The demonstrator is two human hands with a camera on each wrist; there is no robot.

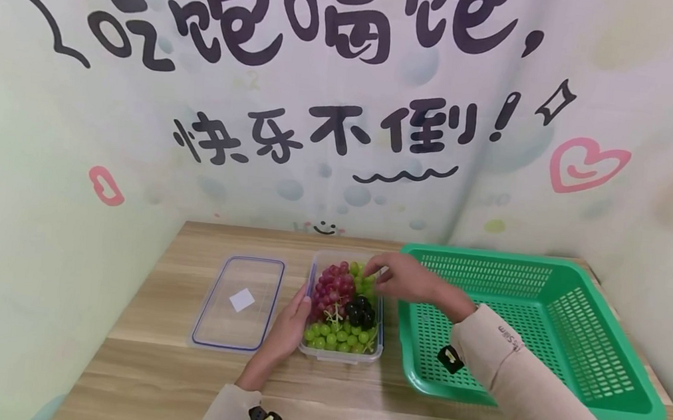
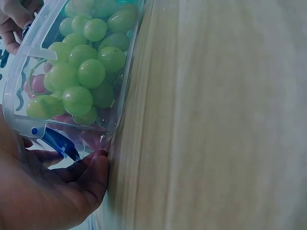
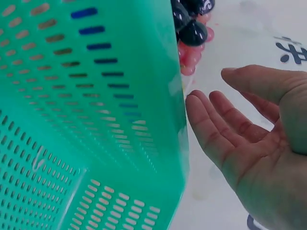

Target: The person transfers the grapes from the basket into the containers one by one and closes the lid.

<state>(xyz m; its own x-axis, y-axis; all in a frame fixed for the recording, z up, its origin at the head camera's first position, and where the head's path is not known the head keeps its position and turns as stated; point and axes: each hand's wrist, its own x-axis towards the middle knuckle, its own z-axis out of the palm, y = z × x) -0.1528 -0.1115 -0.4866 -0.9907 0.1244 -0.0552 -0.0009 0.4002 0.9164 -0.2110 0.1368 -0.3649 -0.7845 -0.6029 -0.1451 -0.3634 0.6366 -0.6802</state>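
Observation:
A clear plastic container (image 1: 334, 355) holds red grapes (image 1: 332, 291), green grapes (image 1: 340, 338) and black grapes (image 1: 360, 312). More green grapes lie at its far right corner, partly behind my right hand (image 1: 405, 277). That hand hovers over the container's right rim, fingers loosely bent and apart, nothing between them in the right wrist view. My left hand (image 1: 289, 326) holds the container's left side. In the left wrist view, its fingers (image 2: 98, 172) bend against the outer wall beside a blue-edged latch (image 2: 60, 143) hanging down.
Right of the container stands a green perforated basket (image 1: 625, 417), its left wall close by. A clear lid (image 1: 213, 319) with a blue seal and white paper square (image 1: 241, 300) lies to the left. A printed cloth (image 1: 326, 196) hangs behind the wooden table (image 1: 319, 405).

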